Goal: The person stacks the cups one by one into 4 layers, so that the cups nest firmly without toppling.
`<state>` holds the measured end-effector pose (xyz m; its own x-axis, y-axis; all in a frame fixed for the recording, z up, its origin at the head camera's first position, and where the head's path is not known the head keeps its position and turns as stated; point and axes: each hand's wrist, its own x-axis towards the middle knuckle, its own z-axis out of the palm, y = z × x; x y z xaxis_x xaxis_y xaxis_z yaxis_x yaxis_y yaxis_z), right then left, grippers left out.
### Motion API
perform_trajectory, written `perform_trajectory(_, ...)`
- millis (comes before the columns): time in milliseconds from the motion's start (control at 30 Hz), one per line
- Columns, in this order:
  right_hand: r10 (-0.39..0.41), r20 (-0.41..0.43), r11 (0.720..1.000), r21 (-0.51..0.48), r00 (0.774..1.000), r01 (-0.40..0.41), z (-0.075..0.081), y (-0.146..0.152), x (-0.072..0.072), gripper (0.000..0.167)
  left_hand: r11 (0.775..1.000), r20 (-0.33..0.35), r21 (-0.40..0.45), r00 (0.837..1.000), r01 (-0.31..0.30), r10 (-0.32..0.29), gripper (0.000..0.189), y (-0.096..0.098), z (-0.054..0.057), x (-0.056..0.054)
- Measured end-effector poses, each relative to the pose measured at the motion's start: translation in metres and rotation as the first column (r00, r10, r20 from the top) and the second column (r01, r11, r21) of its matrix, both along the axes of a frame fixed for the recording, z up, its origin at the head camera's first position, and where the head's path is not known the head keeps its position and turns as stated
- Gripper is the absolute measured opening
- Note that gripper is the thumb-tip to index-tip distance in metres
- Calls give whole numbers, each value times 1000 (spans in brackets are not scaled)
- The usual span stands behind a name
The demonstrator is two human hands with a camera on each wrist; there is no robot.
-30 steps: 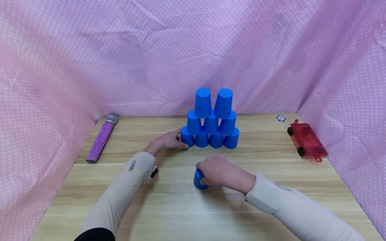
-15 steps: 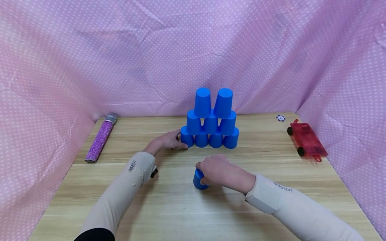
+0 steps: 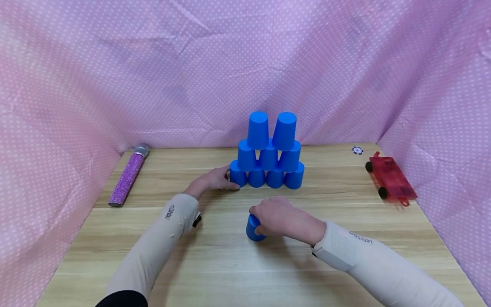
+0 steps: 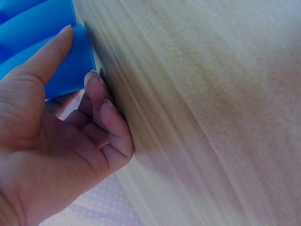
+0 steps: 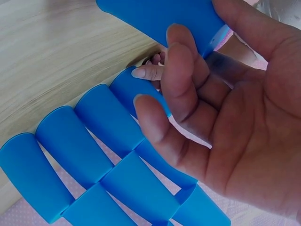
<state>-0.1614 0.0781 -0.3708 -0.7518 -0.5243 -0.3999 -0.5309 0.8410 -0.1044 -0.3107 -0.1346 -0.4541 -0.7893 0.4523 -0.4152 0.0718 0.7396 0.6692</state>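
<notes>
Several blue cups stand upside down in a three-tier stack (image 3: 268,160), two of them on top. My left hand (image 3: 215,179) holds the bottom tier's leftmost cup (image 3: 237,175); in the left wrist view its thumb (image 4: 49,56) lies along that cup's wall (image 4: 77,54). The other fingers curl near the tabletop, some partly hidden behind the cup. Nearer to me, a separate upside-down blue cup (image 3: 253,229) is gripped by my right hand (image 3: 284,218), thumb on one side and fingers on the other. The right wrist view shows this cup (image 5: 164,21) at the top, the stack beyond.
A glittery purple microphone (image 3: 128,179) lies on the wooden table (image 3: 215,273) at the left. On the right are a red toy car (image 3: 391,177) and a poker chip (image 3: 357,150). Pink dotted cloth (image 3: 215,72) hangs behind and at both sides.
</notes>
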Motion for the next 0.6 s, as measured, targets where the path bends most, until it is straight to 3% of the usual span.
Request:
perform_trajectory(500,24,-34,1000,-9,999,-25,2,4,2,45,999,-4,-8,999,-32,32,84,0,-1,0)
perform_trajectory(600,23,-56,999,-20,998,-24,11,11,3,46,999,3,-21,999,-37,37,85,0,-3,0)
